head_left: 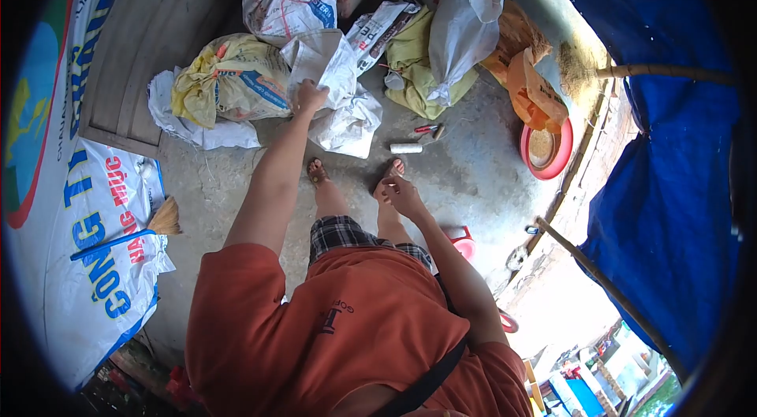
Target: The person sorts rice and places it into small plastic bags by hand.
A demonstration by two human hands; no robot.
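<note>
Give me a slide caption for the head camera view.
Standing person's left hand grips a white woven sack among filled sacks on a concrete floor; right hand hangs free.

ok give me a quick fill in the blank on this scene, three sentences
1. The left hand grips a ____ sack.
2. The basin by the blue tarp is ____ in colour.
3. The right hand hangs open and holds ____.

Missing words: white; red; nothing
</note>
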